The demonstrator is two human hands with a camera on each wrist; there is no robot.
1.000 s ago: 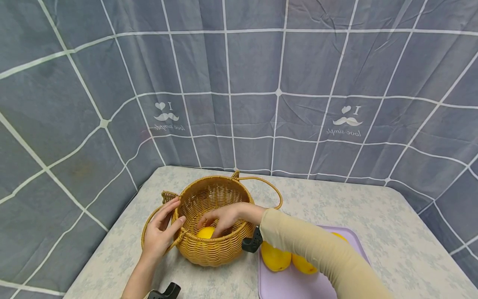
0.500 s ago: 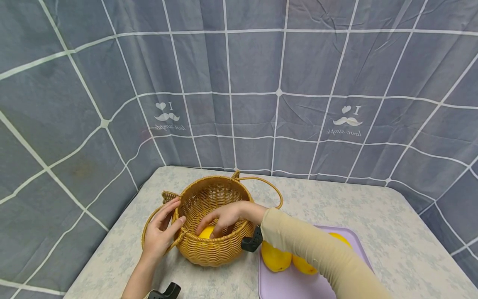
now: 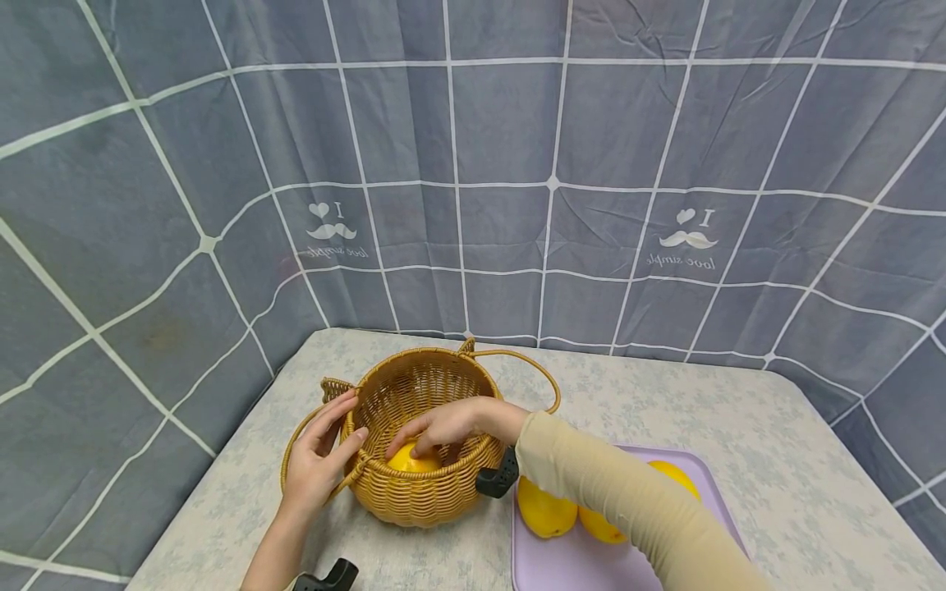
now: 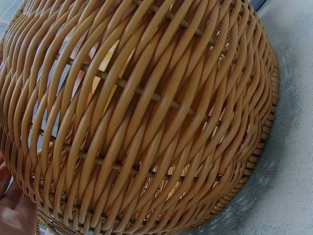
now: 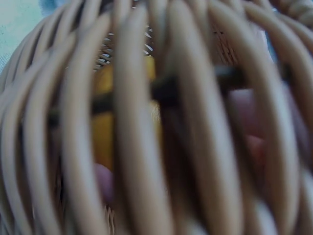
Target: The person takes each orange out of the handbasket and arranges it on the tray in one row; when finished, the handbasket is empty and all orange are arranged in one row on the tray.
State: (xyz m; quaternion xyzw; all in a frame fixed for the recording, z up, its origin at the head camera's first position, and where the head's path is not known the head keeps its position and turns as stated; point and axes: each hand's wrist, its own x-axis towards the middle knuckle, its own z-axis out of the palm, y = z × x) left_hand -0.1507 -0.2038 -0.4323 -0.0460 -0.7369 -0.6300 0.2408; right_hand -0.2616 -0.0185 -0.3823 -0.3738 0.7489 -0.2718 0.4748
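A golden wicker basket stands on the table with its mouth tilted toward me. My left hand holds its left rim, thumb and fingers spread along the edge beside a looped handle. Inside the basket, my right hand has its fingers curled over a yellow lemon close to the front wall. Part of that lemon is hidden by the fingers and the rim. The right wrist view shows the lemon and bits of fingers only through blurred wicker strands. Woven wall fills most of the left wrist view.
A lilac tray lies right of the basket, bearing several lemons, partly covered by my right sleeve. A second looped handle sticks out at the basket's back right. Grey checked curtains enclose the table behind and at the sides.
More of the lemon shows above the basket's front rim, and it has shifted slightly right. My right fingers have moved a little with it. The left hand and basket stay put.
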